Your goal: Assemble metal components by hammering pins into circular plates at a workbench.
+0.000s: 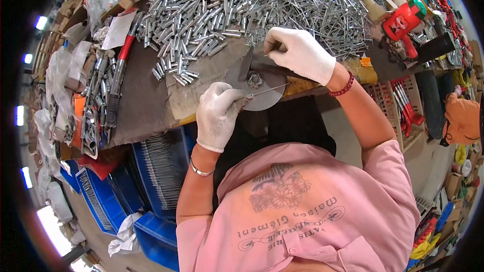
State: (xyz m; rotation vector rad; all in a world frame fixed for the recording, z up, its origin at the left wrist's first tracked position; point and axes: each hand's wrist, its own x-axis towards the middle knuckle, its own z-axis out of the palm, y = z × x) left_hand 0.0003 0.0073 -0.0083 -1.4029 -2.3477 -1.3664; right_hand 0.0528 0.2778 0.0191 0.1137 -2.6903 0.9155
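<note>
My left hand, in a white glove, pinches a thin metal rod near its left end, where a small fitting shows at the fingertips. The rod points right, above a round grey metal disc at the table's front edge. My right hand, also gloved, hovers at the near edge of the heap with thumb and fingers curled together; whatever they hold, if anything, is too small to tell. Below it lies a hammer, its dark handle running right beneath the hand. Beside the hammer head sits a small round metal piece.
A large heap of metal sleeves and thin rods covers the back of the table. Tools and fittings crowd the left side. A red bottle stands at right. Blue bins with rods sit below left. Another person is far right.
</note>
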